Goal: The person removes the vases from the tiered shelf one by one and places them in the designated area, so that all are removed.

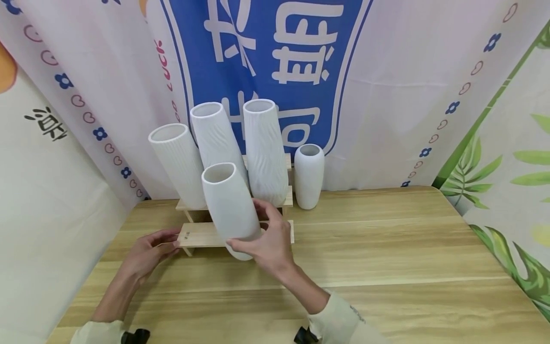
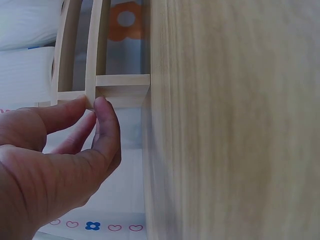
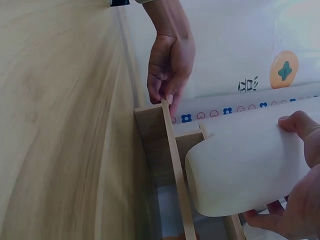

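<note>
My right hand (image 1: 271, 241) grips a smooth white vase (image 1: 229, 205) round its lower half, thumb in front and fingers behind. The vase leans, its mouth toward the upper left, over the front step of a tiered wooden stand (image 1: 197, 235). In the right wrist view its base shows close above the step board (image 3: 175, 160). At the stand's left end, my left hand (image 1: 148, 253) pinches the edge of the front step between thumb and fingers, as the left wrist view also shows at the board end (image 2: 90, 95).
On the upper steps stand a ribbed vase (image 1: 178, 162), a wavy-textured vase (image 1: 216, 138) and a tall wavy vase (image 1: 265, 153). A smaller smooth vase (image 1: 309, 177) is on the wooden table (image 1: 386, 248) right of the stand. A printed curtain (image 1: 386, 95) hangs behind.
</note>
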### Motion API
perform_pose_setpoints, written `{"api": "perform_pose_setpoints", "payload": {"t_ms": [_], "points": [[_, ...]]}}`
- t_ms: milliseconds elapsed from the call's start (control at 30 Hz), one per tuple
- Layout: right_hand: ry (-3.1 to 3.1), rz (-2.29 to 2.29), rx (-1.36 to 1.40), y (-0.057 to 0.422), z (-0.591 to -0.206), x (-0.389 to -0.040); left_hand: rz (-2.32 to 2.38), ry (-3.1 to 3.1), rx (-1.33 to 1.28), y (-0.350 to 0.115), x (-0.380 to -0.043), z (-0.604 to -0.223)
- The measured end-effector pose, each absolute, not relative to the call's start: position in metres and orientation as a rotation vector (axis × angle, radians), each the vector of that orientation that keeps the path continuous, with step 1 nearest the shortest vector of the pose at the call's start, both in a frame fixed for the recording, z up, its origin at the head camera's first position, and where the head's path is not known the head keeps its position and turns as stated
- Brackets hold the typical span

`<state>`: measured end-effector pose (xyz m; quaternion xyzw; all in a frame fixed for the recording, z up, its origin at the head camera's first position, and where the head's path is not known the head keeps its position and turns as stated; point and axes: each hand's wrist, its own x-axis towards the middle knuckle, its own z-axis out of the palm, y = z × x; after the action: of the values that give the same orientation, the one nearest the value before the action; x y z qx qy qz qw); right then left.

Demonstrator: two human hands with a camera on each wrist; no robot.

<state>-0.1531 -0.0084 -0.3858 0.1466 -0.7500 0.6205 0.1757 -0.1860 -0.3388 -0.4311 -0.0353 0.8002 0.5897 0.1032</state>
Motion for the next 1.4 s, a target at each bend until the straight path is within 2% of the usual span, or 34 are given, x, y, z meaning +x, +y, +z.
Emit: {"api": "perform_pose_setpoints", "payload": {"t_ms": [567,1400], "points": [[-2.109,1.669,0.379,0.053,-0.377,-0.146,1.767,2.353,-0.090,-0.338,-0.185,-0.429],[-2.072,1.639,-0.031,0.150,-0.354,-0.155,1.778,2.349,-0.082,-0.340,-0.186,-0.431]]}}
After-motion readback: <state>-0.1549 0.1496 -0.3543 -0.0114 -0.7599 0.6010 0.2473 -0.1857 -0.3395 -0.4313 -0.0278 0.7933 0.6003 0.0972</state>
